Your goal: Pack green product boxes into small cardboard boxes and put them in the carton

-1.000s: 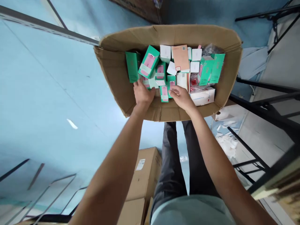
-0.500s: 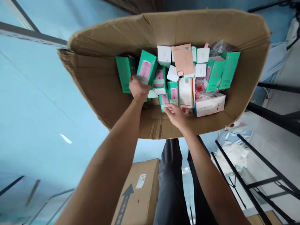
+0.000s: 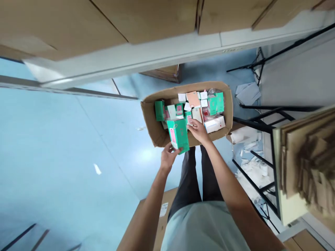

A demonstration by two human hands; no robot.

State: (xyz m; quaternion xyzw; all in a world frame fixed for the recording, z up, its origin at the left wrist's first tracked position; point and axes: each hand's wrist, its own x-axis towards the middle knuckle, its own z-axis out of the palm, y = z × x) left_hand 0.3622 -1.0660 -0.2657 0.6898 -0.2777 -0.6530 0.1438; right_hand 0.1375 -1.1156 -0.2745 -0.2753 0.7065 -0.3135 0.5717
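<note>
My left hand (image 3: 169,157) is closed round the lower end of a green box (image 3: 180,137) with a pink picture on its side. This box is raised over the near left rim of a large cardboard carton (image 3: 154,134). Inside the carton, my right hand (image 3: 198,131) has its fingers apart, close by a small green-and-pink box (image 3: 187,116); whether it touches that box I cannot tell. Around them lie more green boxes (image 3: 159,110), several small white boxes, an orange-brown packet (image 3: 193,99) and a white carton (image 3: 214,124) at the right.
Shelving with brown cartons (image 3: 157,17) runs across the top. To the right stand black metal frames (image 3: 274,167) and stacked flattened cardboard (image 3: 314,164). Another carton (image 3: 167,200) is by my legs, and white scraps (image 3: 252,177) litter the blue floor.
My left hand has lifted the green box out of the pile and brought it toward me. The view has risen and pulled back, showing the shelf. My right hand stays in the carton.
</note>
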